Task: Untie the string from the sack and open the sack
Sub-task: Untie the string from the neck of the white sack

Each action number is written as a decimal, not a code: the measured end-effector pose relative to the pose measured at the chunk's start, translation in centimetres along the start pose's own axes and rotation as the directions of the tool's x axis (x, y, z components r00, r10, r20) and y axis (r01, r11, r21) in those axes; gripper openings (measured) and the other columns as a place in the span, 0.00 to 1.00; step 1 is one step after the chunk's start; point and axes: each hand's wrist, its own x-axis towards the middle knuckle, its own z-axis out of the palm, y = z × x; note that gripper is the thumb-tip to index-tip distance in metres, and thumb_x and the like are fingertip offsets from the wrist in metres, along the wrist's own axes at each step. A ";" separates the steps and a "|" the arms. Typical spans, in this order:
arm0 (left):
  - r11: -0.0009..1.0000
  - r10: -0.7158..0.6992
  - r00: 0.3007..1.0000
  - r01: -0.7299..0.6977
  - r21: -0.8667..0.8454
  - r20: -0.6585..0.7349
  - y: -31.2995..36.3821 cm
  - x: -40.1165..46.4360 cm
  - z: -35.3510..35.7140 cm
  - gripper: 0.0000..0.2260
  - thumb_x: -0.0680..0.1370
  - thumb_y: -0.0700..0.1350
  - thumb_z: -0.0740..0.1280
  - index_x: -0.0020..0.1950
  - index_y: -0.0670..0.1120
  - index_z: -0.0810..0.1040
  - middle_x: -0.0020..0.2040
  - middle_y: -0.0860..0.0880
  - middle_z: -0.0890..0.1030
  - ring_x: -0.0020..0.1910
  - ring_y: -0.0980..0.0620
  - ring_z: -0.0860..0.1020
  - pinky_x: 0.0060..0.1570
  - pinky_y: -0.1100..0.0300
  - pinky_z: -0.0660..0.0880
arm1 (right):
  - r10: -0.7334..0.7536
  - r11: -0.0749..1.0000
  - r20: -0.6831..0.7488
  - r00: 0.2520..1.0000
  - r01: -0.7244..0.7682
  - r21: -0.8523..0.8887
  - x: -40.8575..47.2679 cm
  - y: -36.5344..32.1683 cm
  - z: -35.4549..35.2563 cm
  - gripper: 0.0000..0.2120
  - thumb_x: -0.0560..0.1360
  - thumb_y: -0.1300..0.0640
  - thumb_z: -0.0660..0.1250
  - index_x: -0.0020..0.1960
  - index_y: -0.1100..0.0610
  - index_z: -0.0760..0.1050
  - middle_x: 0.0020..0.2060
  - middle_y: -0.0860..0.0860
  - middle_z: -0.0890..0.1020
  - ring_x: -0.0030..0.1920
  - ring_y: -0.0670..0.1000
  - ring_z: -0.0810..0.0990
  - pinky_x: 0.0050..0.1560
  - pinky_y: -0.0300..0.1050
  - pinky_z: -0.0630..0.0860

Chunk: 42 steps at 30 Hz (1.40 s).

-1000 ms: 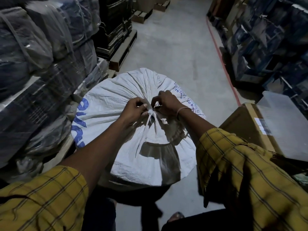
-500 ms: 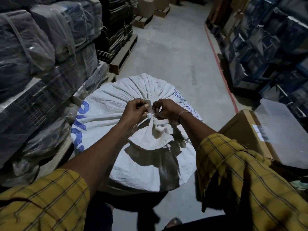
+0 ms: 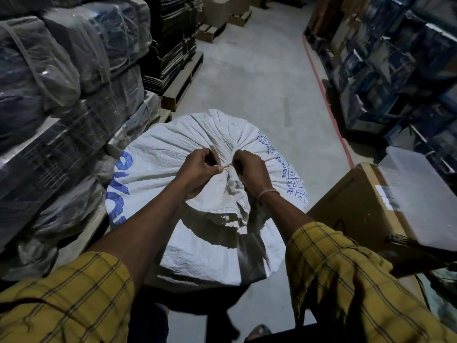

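A big white woven sack (image 3: 173, 154) with blue print stands on the floor in front of me, its top gathered into a bunched neck (image 3: 236, 189). A thin pale string (image 3: 226, 166) is stretched across that neck. My left hand (image 3: 200, 164) pinches the string's left end with closed fingers. My right hand (image 3: 249, 169) grips the right end, its knuckles resting on the gathered cloth. The knot itself is partly hidden between my fingers. The loose flap of the neck hangs toward me below my hands.
Plastic-wrapped bundles (image 3: 61, 100) are stacked close on the left. A cardboard box (image 3: 366, 209) with a clear plastic lid (image 3: 425, 194) sits at the right. Wooden pallets (image 3: 183, 80) and blue stacked goods (image 3: 395, 65) line a concrete aisle (image 3: 259, 70) with a red floor line (image 3: 329, 107).
My hands have pulled slightly apart at the sack's neck, drawing the string taut between them. The neck's flap has dropped lower toward me, and the view has tilted down a little.
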 end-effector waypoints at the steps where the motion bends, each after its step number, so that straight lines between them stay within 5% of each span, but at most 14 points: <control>1: 1.000 -0.005 1.000 0.005 -0.013 0.003 0.0 -0.1 -0.1 0.12 0.73 0.50 0.80 0.51 0.46 0.83 0.47 0.50 0.86 0.48 0.50 0.84 0.46 0.53 0.79 | 0.044 0.999 -0.036 0.998 -0.044 0.012 -0.1 0.4 0.0 0.02 0.70 0.61 0.62 0.42 0.56 0.72 0.36 0.53 0.79 0.37 0.57 0.76 0.37 0.53 0.74; 4: 0.999 0.010 1.000 -0.010 -0.038 0.009 0.3 -0.4 -0.4 0.11 0.73 0.50 0.79 0.49 0.46 0.83 0.45 0.50 0.87 0.47 0.49 0.85 0.45 0.53 0.80 | 0.133 0.991 -0.084 0.988 -0.130 0.045 -0.2 1.2 -0.1 0.03 0.72 0.63 0.63 0.43 0.56 0.71 0.35 0.54 0.79 0.36 0.58 0.76 0.37 0.54 0.75; 9: 0.997 0.025 0.999 -0.026 -0.079 -0.022 0.7 -0.7 -0.4 0.12 0.72 0.50 0.81 0.50 0.48 0.85 0.46 0.53 0.87 0.48 0.53 0.85 0.49 0.54 0.80 | 0.133 0.990 -0.068 0.989 -0.129 0.063 -0.1 0.8 -0.5 0.06 0.78 0.50 0.66 0.48 0.53 0.75 0.36 0.50 0.81 0.36 0.51 0.75 0.36 0.45 0.68; 13: 0.989 0.058 0.997 -0.063 -0.134 -0.046 2.3 -0.7 -0.1 0.11 0.72 0.46 0.81 0.51 0.46 0.85 0.46 0.52 0.87 0.46 0.56 0.84 0.46 0.61 0.77 | 0.227 0.974 -0.061 0.972 -0.225 0.036 0.2 1.3 -0.7 0.09 0.78 0.49 0.64 0.41 0.52 0.73 0.33 0.53 0.81 0.36 0.55 0.74 0.36 0.45 0.65; 16: 0.995 0.094 0.994 -0.096 -0.035 -0.049 2.8 -0.4 -0.1 0.11 0.72 0.47 0.80 0.51 0.47 0.84 0.44 0.54 0.85 0.44 0.55 0.83 0.44 0.59 0.77 | 0.384 0.916 -0.058 0.922 -0.372 0.152 0.4 1.9 -0.9 0.13 0.78 0.49 0.65 0.37 0.54 0.76 0.32 0.55 0.82 0.37 0.58 0.78 0.38 0.48 0.70; 20: 0.976 0.168 0.982 -0.153 0.153 -0.091 3.5 -0.1 0.7 0.16 0.74 0.51 0.78 0.59 0.47 0.85 0.49 0.50 0.88 0.49 0.49 0.85 0.52 0.50 0.82 | 0.442 0.878 -0.057 0.895 -0.420 0.228 0.4 1.7 -1.3 0.20 0.77 0.54 0.66 0.28 0.53 0.68 0.23 0.48 0.70 0.32 0.53 0.69 0.35 0.46 0.64; 25: 0.978 0.144 0.979 -0.118 0.171 -0.146 5.1 0.6 1.2 0.16 0.77 0.48 0.73 0.64 0.46 0.83 0.57 0.48 0.87 0.55 0.47 0.84 0.55 0.50 0.81 | 0.681 0.704 -0.018 0.732 -0.648 0.290 1.1 3.0 -2.0 0.10 0.78 0.61 0.66 0.40 0.60 0.82 0.38 0.58 0.83 0.47 0.51 0.81 0.38 0.43 0.61; 27: 0.981 0.148 0.979 -0.127 0.146 -0.141 5.3 0.7 1.1 0.15 0.76 0.48 0.74 0.62 0.46 0.84 0.55 0.49 0.87 0.53 0.47 0.85 0.55 0.49 0.81 | 0.722 0.659 0.022 0.691 -0.698 0.280 1.2 3.6 -2.4 0.10 0.79 0.60 0.65 0.49 0.64 0.84 0.49 0.65 0.85 0.55 0.60 0.82 0.42 0.44 0.65; 30: 0.984 0.162 0.979 -0.151 0.097 -0.122 5.5 0.8 0.9 0.13 0.75 0.48 0.76 0.58 0.47 0.85 0.51 0.51 0.87 0.49 0.50 0.85 0.51 0.51 0.82 | 0.740 0.624 0.045 0.671 -0.710 0.327 1.1 3.7 -2.5 0.13 0.80 0.57 0.63 0.51 0.67 0.80 0.52 0.65 0.83 0.56 0.65 0.80 0.46 0.47 0.67; 34: 0.959 0.260 0.965 -0.253 0.128 -0.036 6.4 0.8 1.0 0.12 0.74 0.47 0.77 0.56 0.48 0.85 0.50 0.52 0.87 0.48 0.52 0.85 0.50 0.49 0.83 | 0.679 0.628 0.057 0.732 -0.619 0.471 0.8 2.1 -2.9 0.15 0.81 0.52 0.60 0.42 0.56 0.79 0.43 0.54 0.83 0.47 0.56 0.78 0.46 0.45 0.67; 37: 0.958 0.282 0.959 -0.282 0.046 0.014 7.2 0.7 1.1 0.08 0.75 0.48 0.77 0.52 0.49 0.83 0.52 0.50 0.83 0.46 0.53 0.83 0.46 0.59 0.82 | 0.648 0.634 0.104 0.754 -0.611 0.474 0.8 1.7 -3.6 0.19 0.82 0.48 0.58 0.41 0.55 0.81 0.42 0.55 0.84 0.46 0.56 0.79 0.49 0.47 0.71; 40: 0.952 0.288 0.949 -0.299 0.073 0.129 8.2 0.9 1.1 0.08 0.77 0.52 0.74 0.49 0.49 0.80 0.45 0.46 0.85 0.44 0.45 0.83 0.44 0.47 0.80 | 0.658 0.615 0.193 0.728 -0.667 0.421 0.6 3.8 -3.9 0.18 0.79 0.49 0.64 0.41 0.61 0.82 0.47 0.62 0.86 0.49 0.58 0.82 0.55 0.54 0.75; 42: 0.949 0.275 0.949 -0.293 0.112 0.154 9.0 1.3 1.2 0.12 0.77 0.55 0.73 0.45 0.48 0.78 0.40 0.47 0.84 0.40 0.47 0.82 0.41 0.50 0.77 | 0.660 0.572 0.241 0.711 -0.684 0.452 0.1 4.9 -4.3 0.16 0.75 0.47 0.67 0.37 0.58 0.79 0.46 0.61 0.85 0.48 0.58 0.81 0.57 0.57 0.76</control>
